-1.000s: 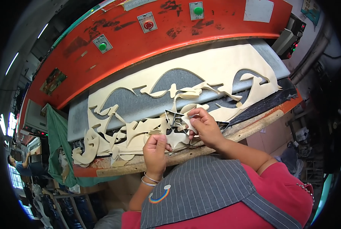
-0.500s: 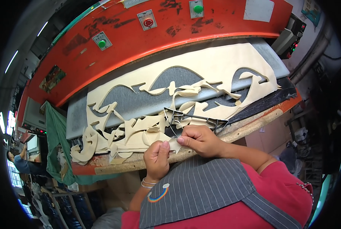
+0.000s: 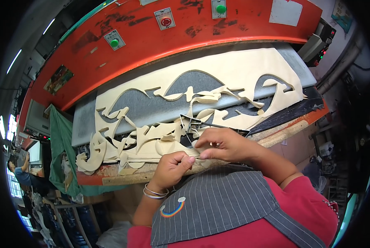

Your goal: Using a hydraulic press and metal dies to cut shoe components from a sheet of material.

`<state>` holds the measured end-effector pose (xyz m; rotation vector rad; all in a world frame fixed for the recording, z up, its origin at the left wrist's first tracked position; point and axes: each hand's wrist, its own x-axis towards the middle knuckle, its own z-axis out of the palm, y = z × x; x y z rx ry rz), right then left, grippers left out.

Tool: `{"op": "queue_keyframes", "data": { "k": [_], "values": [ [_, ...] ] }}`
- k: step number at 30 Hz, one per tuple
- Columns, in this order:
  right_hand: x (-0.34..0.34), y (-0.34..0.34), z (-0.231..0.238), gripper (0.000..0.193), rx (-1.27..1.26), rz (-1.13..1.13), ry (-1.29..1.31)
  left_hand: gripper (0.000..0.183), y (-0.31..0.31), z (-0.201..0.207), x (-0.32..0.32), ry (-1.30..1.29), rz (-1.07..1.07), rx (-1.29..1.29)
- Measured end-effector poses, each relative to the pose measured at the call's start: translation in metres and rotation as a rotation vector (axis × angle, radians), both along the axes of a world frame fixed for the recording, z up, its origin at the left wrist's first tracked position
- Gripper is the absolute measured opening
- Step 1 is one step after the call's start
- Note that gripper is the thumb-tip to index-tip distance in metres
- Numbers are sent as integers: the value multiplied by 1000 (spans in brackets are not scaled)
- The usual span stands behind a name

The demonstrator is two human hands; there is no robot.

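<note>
My left hand [image 3: 171,168] is closed at the table's front edge, thumb pressed to the curled fingers. Whatever it grips is too small to make out. Just right of it, my right hand [image 3: 228,145] is half curled, with a gap between thumb and forefinger and nothing clearly held. Beyond the right hand lies a black metal-edged cutting die [image 3: 214,124], partly hidden by that hand. Cream sheet material [image 3: 238,58] with curved cut-outs covers the press bed [image 3: 83,124]. Loose cream offcuts [image 3: 164,134] are heaped left of the die.
A red press beam [image 3: 139,37] with green and red buttons spans the back. The worn wooden front edge [image 3: 292,131] runs before me. Green cloth [image 3: 63,149] hangs at the left, and another person [image 3: 21,171] stands far left.
My hands have come slightly apart. The cream scrap pinched between them no longer shows clearly. The right thumb and forefinger have opened. The view has shifted slightly.
</note>
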<state>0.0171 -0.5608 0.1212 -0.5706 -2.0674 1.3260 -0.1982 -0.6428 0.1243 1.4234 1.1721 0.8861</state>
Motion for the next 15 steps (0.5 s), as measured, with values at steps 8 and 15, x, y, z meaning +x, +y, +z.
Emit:
{"op": "queue_keyframes", "data": {
  "k": [8,15],
  "values": [
    [-17,-8,-1,21,20,148,-80,24,8,-5,0,-133,51,-60],
    [-21,-11,-9,21,-49,-50,-38,11,2,-17,11,-107,219,-2]
  ]
}}
